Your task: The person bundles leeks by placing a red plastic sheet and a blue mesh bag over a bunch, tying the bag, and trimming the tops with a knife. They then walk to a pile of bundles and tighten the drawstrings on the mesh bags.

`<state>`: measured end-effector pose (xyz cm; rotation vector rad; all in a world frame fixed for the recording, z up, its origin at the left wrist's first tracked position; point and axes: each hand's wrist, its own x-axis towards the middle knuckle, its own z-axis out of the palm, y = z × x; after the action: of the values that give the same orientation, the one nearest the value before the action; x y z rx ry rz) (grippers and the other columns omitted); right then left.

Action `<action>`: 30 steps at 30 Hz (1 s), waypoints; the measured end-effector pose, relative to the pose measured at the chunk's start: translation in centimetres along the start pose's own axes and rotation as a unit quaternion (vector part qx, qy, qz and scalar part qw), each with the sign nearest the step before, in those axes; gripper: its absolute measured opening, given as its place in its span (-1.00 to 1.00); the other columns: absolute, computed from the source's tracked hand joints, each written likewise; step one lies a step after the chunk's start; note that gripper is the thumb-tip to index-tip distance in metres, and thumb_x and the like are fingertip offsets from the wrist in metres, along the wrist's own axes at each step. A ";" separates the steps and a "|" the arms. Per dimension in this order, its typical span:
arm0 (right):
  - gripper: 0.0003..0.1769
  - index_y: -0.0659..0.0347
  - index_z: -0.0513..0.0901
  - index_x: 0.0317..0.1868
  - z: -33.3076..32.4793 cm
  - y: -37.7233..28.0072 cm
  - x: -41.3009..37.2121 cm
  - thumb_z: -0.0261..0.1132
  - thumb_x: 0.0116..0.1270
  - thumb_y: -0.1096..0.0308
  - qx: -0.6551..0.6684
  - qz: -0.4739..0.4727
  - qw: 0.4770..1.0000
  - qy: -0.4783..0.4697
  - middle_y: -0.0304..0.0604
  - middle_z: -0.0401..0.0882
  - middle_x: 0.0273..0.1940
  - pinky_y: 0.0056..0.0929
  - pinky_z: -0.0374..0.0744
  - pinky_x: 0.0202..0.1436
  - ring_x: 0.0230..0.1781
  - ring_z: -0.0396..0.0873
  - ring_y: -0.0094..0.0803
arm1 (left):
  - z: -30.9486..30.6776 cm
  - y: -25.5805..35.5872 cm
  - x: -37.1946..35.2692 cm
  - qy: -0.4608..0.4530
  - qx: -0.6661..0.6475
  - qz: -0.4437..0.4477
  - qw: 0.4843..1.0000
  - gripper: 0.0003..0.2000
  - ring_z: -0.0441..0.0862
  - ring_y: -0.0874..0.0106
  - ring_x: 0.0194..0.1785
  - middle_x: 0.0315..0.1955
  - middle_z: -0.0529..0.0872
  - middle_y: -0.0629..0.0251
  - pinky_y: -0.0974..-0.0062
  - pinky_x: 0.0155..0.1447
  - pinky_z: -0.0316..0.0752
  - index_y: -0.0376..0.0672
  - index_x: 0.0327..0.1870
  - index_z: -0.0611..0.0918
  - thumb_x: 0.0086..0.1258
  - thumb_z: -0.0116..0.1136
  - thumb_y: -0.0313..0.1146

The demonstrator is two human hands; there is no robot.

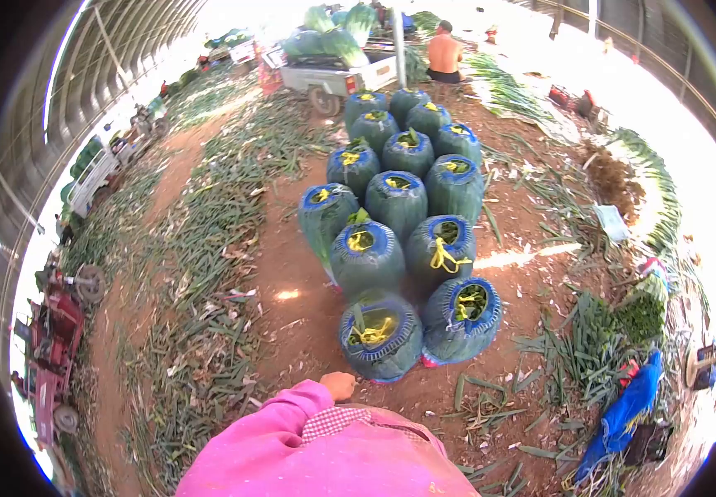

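My left hand (339, 386) shows at the end of a pink sleeve (283, 414), low in the head view. Its fingers look curled into a fist, and I see nothing in it. Just beyond it stands the nearest tall bag (381, 358), clear film over green leaves, with a gathered blue rim and a yellow tie on top; a small gap seems to separate hand and bag. A second bag (460, 325) stands upright to its right, its mouth open on leaves. My right hand is out of view.
Several more filled bags (396, 203) stand in rows ahead. Cut green leaves (209, 273) litter the soil. A loaded cart (333, 79) and a seated person (444, 54) are behind. A red machine (53, 356) is left; blue cloth (627, 406) lies right.
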<state>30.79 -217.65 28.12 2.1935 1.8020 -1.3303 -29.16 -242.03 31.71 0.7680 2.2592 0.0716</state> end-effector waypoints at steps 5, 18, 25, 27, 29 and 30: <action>-0.63 0.35 0.63 -0.20 9.4 -5.6 4.6 0.25 0.22 0.15 -0.127 -0.111 0.976 -0.136 -0.03 0.65 -0.29 -0.34 0.53 -0.16 -0.29 0.58 -0.33 | 1.0 -8.8 -3.2 -0.003 -0.073 -0.063 0.995 -0.71 0.64 0.07 -0.03 -0.15 0.70 0.07 0.15 0.04 0.51 -0.02 -0.16 0.71 0.16 0.02 -0.23; -0.63 0.20 0.69 -0.28 38.9 -33.1 -9.6 0.23 0.13 0.05 -0.284 -0.325 0.880 -0.198 0.10 0.65 -0.34 -0.15 0.56 -0.19 -0.27 0.63 0.04 | 0.8 -46.4 -6.5 0.052 -0.181 -0.189 0.964 -0.69 0.62 0.01 -0.10 -0.18 0.69 0.01 0.16 0.03 0.49 -0.17 -0.23 0.72 0.21 0.07 -0.15; -0.60 0.23 0.71 -0.17 46.8 -49.8 -16.7 0.29 0.12 0.09 -0.380 -0.375 0.814 -0.230 -0.02 0.71 -0.32 -0.34 0.61 -0.12 -0.28 0.69 -0.24 | 3.7 -59.6 -9.2 0.134 -0.280 -0.231 0.922 -0.75 0.67 0.10 -0.22 -0.33 0.71 0.03 0.17 -0.07 0.53 -0.17 -0.38 0.73 0.22 0.05 -0.23; -0.63 0.21 0.72 -0.22 49.1 -51.5 -15.1 0.26 0.13 0.09 -0.391 -0.328 0.820 -0.261 -0.10 0.72 -0.38 -0.38 0.61 -0.19 -0.39 0.69 -0.30 | 5.1 -60.4 -9.8 0.091 -0.406 -0.308 0.855 -0.77 0.68 0.12 -0.28 -0.39 0.72 0.05 0.17 -0.10 0.54 -0.16 -0.40 0.73 0.19 0.05 -0.27; -0.64 0.21 0.72 -0.24 51.4 -54.7 -16.3 0.25 0.14 0.09 -0.455 -0.302 0.797 -0.258 -0.12 0.72 -0.39 -0.41 0.61 -0.22 -0.39 0.69 -0.34 | 7.4 -59.7 -10.0 0.090 -0.475 -0.360 0.798 -0.76 0.69 0.13 -0.35 -0.47 0.72 0.06 0.19 -0.13 0.55 -0.16 -0.41 0.74 0.16 0.06 -0.25; -0.65 0.20 0.73 -0.25 53.0 -55.8 -16.3 0.25 0.15 0.10 -0.478 -0.316 0.773 -0.271 -0.13 0.72 -0.38 -0.44 0.61 -0.22 -0.38 0.69 -0.37 | 7.7 -58.8 -10.3 0.109 -0.436 -0.326 0.832 -0.75 0.69 0.12 -0.30 -0.43 0.72 0.03 0.20 -0.11 0.55 -0.17 -0.38 0.74 0.16 0.08 -0.22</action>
<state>-45.19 -237.86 30.93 0.6267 2.2378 -0.6302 -48.04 -297.17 16.77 -0.5232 2.2208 0.8271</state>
